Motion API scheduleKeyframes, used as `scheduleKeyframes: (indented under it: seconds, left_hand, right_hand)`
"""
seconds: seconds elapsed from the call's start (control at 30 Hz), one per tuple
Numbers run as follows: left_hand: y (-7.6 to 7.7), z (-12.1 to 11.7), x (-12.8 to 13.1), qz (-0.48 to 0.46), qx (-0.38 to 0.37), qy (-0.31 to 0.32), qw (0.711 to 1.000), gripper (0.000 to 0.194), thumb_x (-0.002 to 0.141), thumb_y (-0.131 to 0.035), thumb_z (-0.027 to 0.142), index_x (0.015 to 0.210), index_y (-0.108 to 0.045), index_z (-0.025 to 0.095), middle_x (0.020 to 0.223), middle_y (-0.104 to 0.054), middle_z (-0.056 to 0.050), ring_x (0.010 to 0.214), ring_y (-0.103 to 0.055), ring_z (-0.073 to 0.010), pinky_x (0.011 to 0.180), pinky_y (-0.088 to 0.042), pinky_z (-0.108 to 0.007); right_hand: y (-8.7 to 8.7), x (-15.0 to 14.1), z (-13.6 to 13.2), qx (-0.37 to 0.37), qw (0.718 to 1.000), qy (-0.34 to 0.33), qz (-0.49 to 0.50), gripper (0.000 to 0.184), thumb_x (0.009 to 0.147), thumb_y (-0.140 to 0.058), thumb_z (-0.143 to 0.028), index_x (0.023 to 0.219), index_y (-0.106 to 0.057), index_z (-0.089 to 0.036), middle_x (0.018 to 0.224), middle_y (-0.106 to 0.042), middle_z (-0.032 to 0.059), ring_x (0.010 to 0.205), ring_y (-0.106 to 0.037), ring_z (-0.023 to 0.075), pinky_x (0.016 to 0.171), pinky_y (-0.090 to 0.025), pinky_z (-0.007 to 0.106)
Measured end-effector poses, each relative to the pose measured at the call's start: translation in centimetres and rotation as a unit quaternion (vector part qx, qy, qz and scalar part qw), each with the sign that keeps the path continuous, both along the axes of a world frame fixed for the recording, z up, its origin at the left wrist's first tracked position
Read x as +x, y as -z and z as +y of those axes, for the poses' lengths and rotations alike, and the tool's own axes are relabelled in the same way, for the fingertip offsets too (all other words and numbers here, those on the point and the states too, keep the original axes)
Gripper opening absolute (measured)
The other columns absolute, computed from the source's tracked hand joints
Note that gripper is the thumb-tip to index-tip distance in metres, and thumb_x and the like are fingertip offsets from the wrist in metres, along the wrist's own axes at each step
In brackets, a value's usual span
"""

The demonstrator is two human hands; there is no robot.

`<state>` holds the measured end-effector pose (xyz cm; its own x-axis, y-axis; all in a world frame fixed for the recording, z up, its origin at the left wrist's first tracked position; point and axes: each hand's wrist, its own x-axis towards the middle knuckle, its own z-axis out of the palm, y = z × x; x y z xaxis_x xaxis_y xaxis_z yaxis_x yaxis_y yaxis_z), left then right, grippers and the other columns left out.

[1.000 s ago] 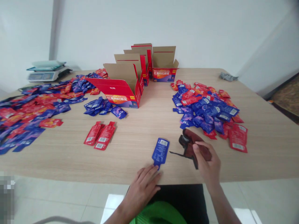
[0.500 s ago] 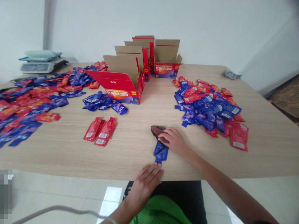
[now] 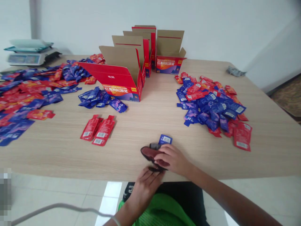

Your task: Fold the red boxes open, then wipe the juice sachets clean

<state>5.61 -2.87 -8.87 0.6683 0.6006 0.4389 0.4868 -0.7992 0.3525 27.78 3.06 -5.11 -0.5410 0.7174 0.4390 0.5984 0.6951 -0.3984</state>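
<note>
My right hand (image 3: 174, 159) is closed on a dark cloth (image 3: 150, 153) with a reddish-brown face and black edge. The cloth lies over a blue pouch (image 3: 165, 139), whose barcoded end sticks out beyond it; the pouch's near part is hidden. At the table's front edge my left hand (image 3: 146, 185) lies flat with its fingers extended, fingertips at the black part of the cloth. Whether those fingertips touch the pouch's near end cannot be seen. To the left, several red pouches (image 3: 103, 130) lie overlapping, barcodes up.
Open printed cartons (image 3: 122, 91) stand in the back middle, with a small blue pouch pile (image 3: 96, 97) before them. A mixed pouch pile (image 3: 211, 108) lies right, a larger one (image 3: 30, 91) left. Behind are a scale (image 3: 24, 58) and a grey cloth (image 3: 235, 71).
My right hand has moved the dark cloth toward me along the blue pouch, uncovering its far end and covering its near end. My left hand has stayed by the table edge.
</note>
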Motion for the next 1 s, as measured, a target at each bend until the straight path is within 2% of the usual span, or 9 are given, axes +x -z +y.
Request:
scheduleKeyframes:
  seconds: [0.13, 0.27, 0.4, 0.5, 0.63, 0.7, 0.8, 0.9, 1.0]
  left_hand:
    - [-0.3, 0.2, -0.1, 0.024, 0.000, 0.017, 1.000, 0.034, 0.106, -0.057, 0.019, 0.139, -0.063, 0.015, 0.144, -0.067, -0.012, 0.136, -0.062, -0.0253, 0.113, -0.052, -0.042]
    - [-0.2, 0.2, -0.1, 0.022, 0.001, 0.013, 1.000, 0.033, 0.107, -0.055, 0.020, 0.139, -0.063, 0.015, 0.145, -0.066, -0.011, 0.137, -0.061, -0.0246, 0.114, -0.052, -0.042]
    - [0.0, 0.0, 0.0, 0.020, -0.013, 0.006, 1.000, 0.034, 0.107, -0.055, 0.019, 0.140, -0.063, 0.016, 0.145, -0.066, -0.011, 0.137, -0.061, -0.0246, 0.114, -0.052, -0.043]
    - [-0.1, 0.0, 0.0, 0.013, -0.018, 0.005, 1.000, 0.033, 0.107, -0.055, 0.019, 0.139, -0.064, 0.016, 0.142, -0.068, -0.011, 0.134, -0.064, -0.0249, 0.114, -0.052, -0.043]
    - [-0.3, 0.0, 0.0, -0.012, -0.030, 0.004, 0.999, 0.034, 0.105, -0.060, 0.021, 0.139, -0.065, 0.018, 0.127, -0.076, -0.009, 0.121, -0.071, -0.0231, 0.113, -0.053, -0.041]
    - [-0.2, 0.1, 0.0, -0.011, -0.034, 0.004, 0.999, 0.035, 0.105, -0.061, 0.022, 0.139, -0.065, 0.018, 0.128, -0.076, -0.010, 0.125, -0.069, -0.0243, 0.113, -0.053, -0.042]
    - [-0.3, 0.1, 0.0, 0.004, -0.023, 0.011, 1.000, 0.034, 0.106, -0.057, 0.021, 0.139, -0.064, 0.017, 0.139, -0.070, -0.012, 0.134, -0.064, -0.0255, 0.113, -0.053, -0.042]
    - [-0.4, 0.3, 0.0, 0.009, -0.016, 0.012, 1.000, 0.033, 0.107, -0.053, 0.019, 0.138, -0.064, 0.016, 0.142, -0.068, -0.012, 0.134, -0.064, -0.0243, 0.112, -0.053, -0.041]
    - [-0.7, 0.3, 0.0, 0.016, -0.019, 0.009, 1.000, 0.033, 0.107, -0.052, 0.018, 0.138, -0.064, 0.017, 0.142, -0.068, -0.011, 0.134, -0.064, -0.0234, 0.112, -0.054, -0.040]
  right_hand:
    - [1.2, 2.7, 5.0, 0.028, 0.996, 0.079, -0.028, 0.011, 0.100, -0.067, -0.031, 0.108, -0.073, -0.026, 0.111, -0.071, 0.0066, 0.112, -0.063, 0.0246, 0.100, -0.055, 0.042]
    - [-0.9, 5.2, 9.4, 0.075, 0.984, 0.155, -0.048, 0.013, 0.101, -0.064, -0.027, 0.110, -0.074, -0.025, 0.109, -0.072, 0.0079, 0.107, -0.064, 0.0258, 0.097, -0.055, 0.044]
    - [-3.8, 4.4, 7.2, 0.100, 0.968, 0.212, 0.086, 0.017, 0.100, -0.067, -0.029, 0.115, -0.073, -0.027, 0.114, -0.070, 0.0089, 0.108, -0.066, 0.0253, 0.097, -0.056, 0.044]
    - [-4.1, 2.2, 3.0, 0.060, 0.987, 0.120, 0.092, 0.019, 0.098, -0.070, -0.030, 0.117, -0.071, -0.029, 0.117, -0.070, 0.0074, 0.110, -0.067, 0.0238, 0.097, -0.057, 0.042]
    - [-1.6, 0.4, -0.1, -0.009, 1.000, -0.013, -0.001, 0.010, 0.099, -0.068, -0.032, 0.108, -0.072, -0.028, 0.107, -0.073, 0.0036, 0.108, -0.066, 0.0211, 0.095, -0.058, 0.037]
    - [-0.1, 0.7, 0.6, -0.019, 1.000, -0.004, -0.005, 0.008, 0.100, -0.068, -0.031, 0.105, -0.073, -0.028, 0.106, -0.073, 0.0032, 0.109, -0.065, 0.0209, 0.097, -0.058, 0.038]
    - [1.0, 2.2, 4.1, 0.009, 0.999, 0.048, -0.015, 0.011, 0.099, -0.069, -0.031, 0.109, -0.073, -0.028, 0.110, -0.072, 0.0054, 0.112, -0.064, 0.0231, 0.100, -0.056, 0.042]
    - [0.1, 4.0, 8.0, 0.053, 0.993, 0.096, -0.046, 0.013, 0.099, -0.067, -0.027, 0.110, -0.074, -0.026, 0.110, -0.072, 0.0081, 0.112, -0.064, 0.0255, 0.100, -0.056, 0.044]
    - [-2.2, 4.8, 9.3, 0.094, 0.982, 0.165, -0.004, 0.014, 0.100, -0.066, -0.027, 0.111, -0.075, -0.026, 0.108, -0.072, 0.0085, 0.107, -0.066, 0.0261, 0.096, -0.056, 0.044]
